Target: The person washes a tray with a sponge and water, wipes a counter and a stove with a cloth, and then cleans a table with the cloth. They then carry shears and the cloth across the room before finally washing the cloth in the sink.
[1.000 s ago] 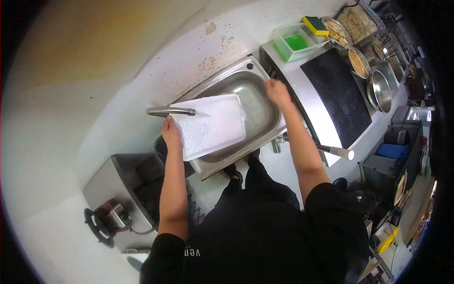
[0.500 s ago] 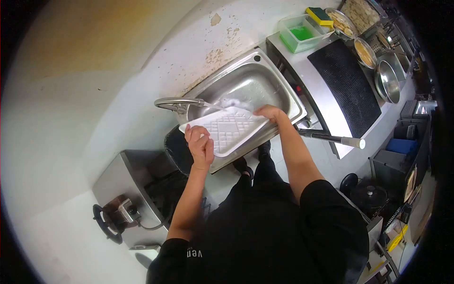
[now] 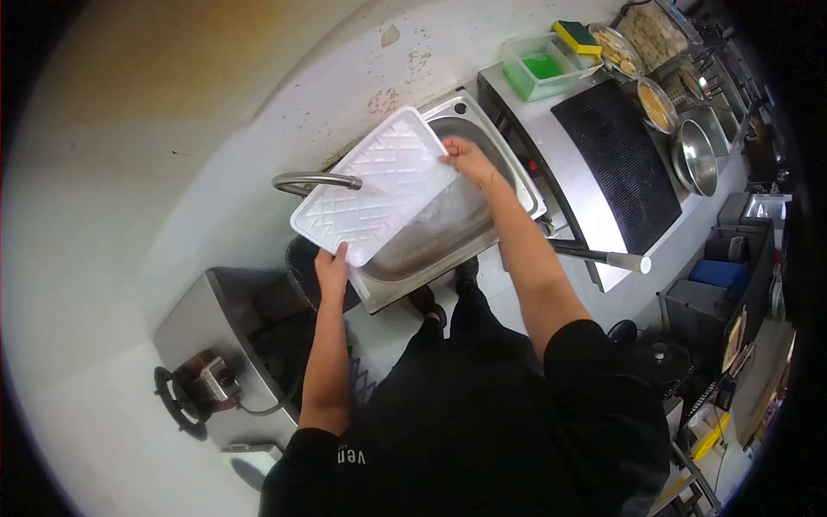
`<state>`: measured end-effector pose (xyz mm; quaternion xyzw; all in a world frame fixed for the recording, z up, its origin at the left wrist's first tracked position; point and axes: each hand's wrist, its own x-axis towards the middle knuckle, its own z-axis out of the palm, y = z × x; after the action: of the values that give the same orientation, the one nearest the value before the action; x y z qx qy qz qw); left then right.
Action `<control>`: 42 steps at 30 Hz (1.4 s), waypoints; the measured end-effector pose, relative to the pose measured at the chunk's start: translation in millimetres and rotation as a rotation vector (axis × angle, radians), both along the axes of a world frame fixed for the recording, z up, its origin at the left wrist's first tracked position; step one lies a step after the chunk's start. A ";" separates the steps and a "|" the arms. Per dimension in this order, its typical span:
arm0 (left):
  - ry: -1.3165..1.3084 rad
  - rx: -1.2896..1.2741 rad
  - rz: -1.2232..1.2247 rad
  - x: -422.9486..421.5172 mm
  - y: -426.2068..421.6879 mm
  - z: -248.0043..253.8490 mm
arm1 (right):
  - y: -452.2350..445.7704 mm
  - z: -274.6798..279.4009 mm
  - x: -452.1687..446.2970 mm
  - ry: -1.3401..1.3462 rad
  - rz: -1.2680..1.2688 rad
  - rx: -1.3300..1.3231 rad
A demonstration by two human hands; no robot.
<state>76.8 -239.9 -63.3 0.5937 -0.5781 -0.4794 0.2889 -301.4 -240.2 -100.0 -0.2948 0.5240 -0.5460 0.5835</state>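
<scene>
A white rectangular tray (image 3: 401,164) with a raised diamond pattern is held tilted over the steel sink (image 3: 431,258). Water runs from the curved faucet (image 3: 314,179) onto the tray's patterned face. My left hand (image 3: 332,271) grips the tray's near left corner, its thumb on the rim. At the right edge of the tray, my right hand (image 3: 468,159) pinches the rim; its fingers are partly hidden and slightly blurred. Wet suds show in the basin below the tray.
Right of the sink is a steel counter with a black mesh mat (image 3: 616,164). A plastic container with green liquid (image 3: 543,67), a sponge (image 3: 577,37) and steel bowls (image 3: 694,157) stand there. A grey-ended handle (image 3: 629,261) juts out beside the sink.
The tray has moved up and away from me toward the wall, turning its patterned face under the water. Both hands moved with it, the left now lower on its corner.
</scene>
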 end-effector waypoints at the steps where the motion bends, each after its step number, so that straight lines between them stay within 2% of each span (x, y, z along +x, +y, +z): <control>1: -0.079 0.125 0.037 -10.7 -3.5 -11.1 | -4.3 20.4 -11.6 0.116 0.011 0.009; 3: 0.017 0.323 0.066 -37.6 -5.1 -15.8 | -9.2 55.9 -28.9 0.245 0.020 0.023; 4: 0.028 0.329 0.063 -46.6 -4.6 -30.7 | -10.8 70.3 -33.7 0.277 0.055 -0.030; 6: 0.319 0.402 0.148 -63.6 -3.4 -64.6 | -9.3 102.9 -37.6 0.390 0.094 -0.058; 9: 0.306 0.453 0.111 -82.7 -8.7 -95.1 | -4.8 129.7 -39.5 0.508 0.115 -0.078; 13: 0.252 0.433 0.126 -115.6 -8.0 -78.4 | 12.8 180.7 -28.1 0.600 0.170 -0.063; 15: 0.322 0.611 0.161 -129.8 -9.1 -67.3 | 24.3 195.9 -26.4 0.683 0.118 -0.044; 18: 0.230 0.597 0.152 -125.3 -27.8 -139.9 | 43.7 194.6 -39.7 0.800 0.047 0.018; 19: 0.231 0.599 0.150 -130.1 -28.5 -127.4 | 50.8 185.8 -48.2 0.801 0.046 0.021; 21: -0.026 0.243 0.035 -134.8 -31.3 -104.5 | 68.5 150.9 -66.6 0.655 0.001 0.074; 22: -0.025 0.245 0.041 -132.0 -38.1 -105.9 | 77.1 135.9 -73.8 0.655 0.007 0.073; 24: 0.400 0.452 0.096 -119.6 -55.1 -110.0 | 95.1 103.9 -82.4 0.378 -0.043 0.258; 25: 0.397 0.450 0.108 -115.1 -55.2 -97.4 | 101.6 85.8 -81.7 0.374 -0.032 0.257; 27: 0.708 0.664 0.133 -106.5 -57.3 -42.7 | 111.5 39.8 -76.6 0.327 -0.110 0.293; 29: 0.737 0.654 0.074 -96.7 -54.0 -0.6 | 111.1 -46.7 -74.5 0.287 -0.167 0.334; 31: 0.687 0.549 0.040 -94.4 -41.9 46.9 | 100.3 -39.4 -46.8 0.285 -0.117 0.349; 32: 0.674 0.543 0.044 -89.5 -40.8 60.0 | 94.1 -36.9 -31.6 0.394 -0.095 0.352; 34: 0.591 0.517 0.069 -80.8 -39.2 77.8 | 81.4 -48.6 -8.7 0.589 -0.040 0.331; 35: 0.582 0.513 0.068 -77.2 -38.7 83.8 | 76.3 -52.6 -0.1 0.580 -0.042 0.328; 37: 0.557 0.439 0.087 -71.6 -37.3 91.8 | 58.3 -41.3 29.3 0.681 0.141 0.449; 39: 0.511 0.415 0.106 -63.7 -35.5 92.4 | 42.3 -86.2 100.3 1.223 -0.025 0.214; 41: 0.476 0.397 0.119 -61.8 -31.4 94.4 | 20.3 -69.0 144.0 1.119 0.274 0.154; 42: 0.438 0.424 0.141 -62.4 -29.0 99.1 | 11.3 -35.0 162.2 0.978 0.327 0.188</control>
<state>14.4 -268.9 35.8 0.5621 -0.3467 -0.6844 0.3090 -139.2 -228.8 -135.0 -0.5395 0.7290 -0.1970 0.3723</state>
